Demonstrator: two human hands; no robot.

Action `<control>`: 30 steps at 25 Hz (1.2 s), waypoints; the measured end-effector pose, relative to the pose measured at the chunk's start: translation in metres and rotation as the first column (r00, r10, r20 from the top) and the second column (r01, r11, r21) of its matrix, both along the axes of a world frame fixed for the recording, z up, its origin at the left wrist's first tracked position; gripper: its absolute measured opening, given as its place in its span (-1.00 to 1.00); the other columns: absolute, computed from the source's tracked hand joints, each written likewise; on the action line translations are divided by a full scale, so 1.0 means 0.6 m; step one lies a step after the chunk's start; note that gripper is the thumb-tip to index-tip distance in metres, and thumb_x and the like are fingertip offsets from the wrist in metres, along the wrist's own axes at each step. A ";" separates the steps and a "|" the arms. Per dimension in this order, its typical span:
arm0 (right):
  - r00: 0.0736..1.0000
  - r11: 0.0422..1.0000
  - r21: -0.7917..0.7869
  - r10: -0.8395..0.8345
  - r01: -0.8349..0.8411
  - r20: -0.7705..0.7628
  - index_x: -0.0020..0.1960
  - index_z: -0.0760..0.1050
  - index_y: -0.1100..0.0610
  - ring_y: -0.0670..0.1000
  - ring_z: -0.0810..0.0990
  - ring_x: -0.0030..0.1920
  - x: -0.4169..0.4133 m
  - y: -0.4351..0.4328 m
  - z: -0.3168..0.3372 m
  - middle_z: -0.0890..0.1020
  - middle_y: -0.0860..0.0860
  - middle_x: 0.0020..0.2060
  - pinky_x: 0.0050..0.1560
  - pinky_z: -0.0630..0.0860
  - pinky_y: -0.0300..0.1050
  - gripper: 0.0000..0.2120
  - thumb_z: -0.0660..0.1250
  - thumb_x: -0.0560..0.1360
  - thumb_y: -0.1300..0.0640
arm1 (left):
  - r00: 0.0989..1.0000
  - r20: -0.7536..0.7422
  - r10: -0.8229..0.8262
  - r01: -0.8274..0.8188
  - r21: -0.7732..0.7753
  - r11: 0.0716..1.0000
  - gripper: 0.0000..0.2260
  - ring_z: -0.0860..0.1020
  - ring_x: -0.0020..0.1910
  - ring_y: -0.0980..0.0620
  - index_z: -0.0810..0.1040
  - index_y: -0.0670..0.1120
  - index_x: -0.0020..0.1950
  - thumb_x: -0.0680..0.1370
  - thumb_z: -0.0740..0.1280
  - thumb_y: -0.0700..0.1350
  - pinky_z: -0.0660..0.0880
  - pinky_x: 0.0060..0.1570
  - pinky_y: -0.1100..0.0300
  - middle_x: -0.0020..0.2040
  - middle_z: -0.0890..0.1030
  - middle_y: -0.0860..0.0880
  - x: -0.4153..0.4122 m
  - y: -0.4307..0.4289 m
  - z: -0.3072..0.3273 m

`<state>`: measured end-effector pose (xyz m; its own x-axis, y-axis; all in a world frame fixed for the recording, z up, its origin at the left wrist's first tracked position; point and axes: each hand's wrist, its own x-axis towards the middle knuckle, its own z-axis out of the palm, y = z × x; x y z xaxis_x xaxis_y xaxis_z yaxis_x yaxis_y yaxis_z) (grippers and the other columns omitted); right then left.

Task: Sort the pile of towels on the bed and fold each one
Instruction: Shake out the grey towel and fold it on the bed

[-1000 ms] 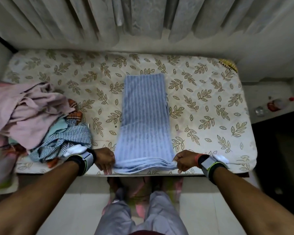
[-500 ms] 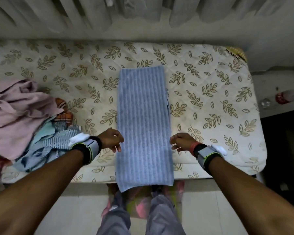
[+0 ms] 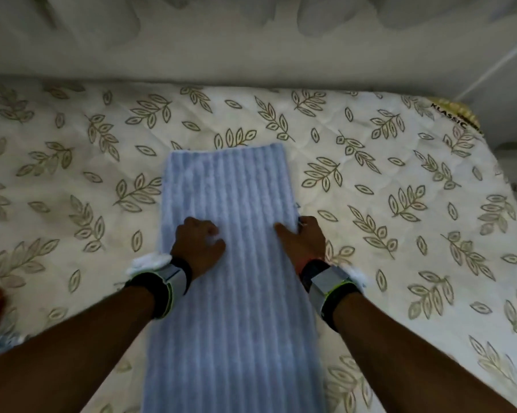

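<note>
On the leaf-print mattress [image 3: 379, 222], right hand [image 3: 306, 242] pinches blue towel [image 3: 230, 323]; left hand [image 3: 197, 245] grip unclear.

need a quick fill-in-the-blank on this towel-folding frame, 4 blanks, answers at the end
1. The ribbed towel is ___ in colour.
2. The mattress is printed with a pattern of ___.
3. The left hand rests on top of the ___.
4. The right hand holds the towel at its ___ edge, thumb on top.

Missing words: blue; leaves; towel; right
</note>
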<state>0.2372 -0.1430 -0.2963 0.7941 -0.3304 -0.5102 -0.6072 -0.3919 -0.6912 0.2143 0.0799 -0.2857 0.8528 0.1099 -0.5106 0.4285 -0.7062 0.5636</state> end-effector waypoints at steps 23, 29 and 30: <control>0.844 0.938 -0.290 0.308 -0.191 0.439 0.21 0.60 0.13 0.11 0.52 0.35 0.178 -0.022 -0.014 0.65 0.06 0.18 0.48 0.30 0.15 -0.67 0.44 0.47 0.09 | 0.658 -0.307 0.688 -0.659 -0.676 0.329 -0.67 0.66 -0.01 0.01 0.55 -0.08 0.30 0.53 0.42 -0.12 0.58 -0.26 0.22 0.15 0.67 -0.05 0.088 -0.024 -0.042; 0.982 0.991 -0.077 0.118 -0.108 0.146 0.31 0.49 0.18 0.04 0.54 0.15 0.146 -0.030 -0.017 0.49 -0.01 0.06 0.09 0.39 -0.19 -0.46 0.54 0.45 -0.03 | 0.777 -0.006 0.630 -0.468 -0.676 0.570 -0.67 0.58 0.21 -0.04 0.53 -0.10 0.35 0.62 0.33 -0.03 0.53 0.23 -0.09 0.26 0.61 -0.05 0.102 -0.057 -0.003; 0.994 0.996 0.015 0.086 -0.087 0.066 0.25 0.51 0.13 0.01 0.52 0.08 0.154 -0.031 -0.012 0.49 -0.02 0.03 0.04 0.39 -0.20 -0.52 0.56 0.43 -0.03 | 0.789 0.039 0.613 -0.435 -0.670 0.602 -0.67 0.59 0.21 -0.04 0.55 -0.10 0.33 0.61 0.34 -0.01 0.54 0.23 -0.09 0.24 0.62 -0.05 0.114 -0.061 0.005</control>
<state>0.3294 -0.1615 -0.3033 0.8509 -0.2504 -0.4619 -0.5252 -0.4281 -0.7355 0.2826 0.0436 -0.2824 0.8465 0.3280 -0.4193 0.4006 0.1263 0.9075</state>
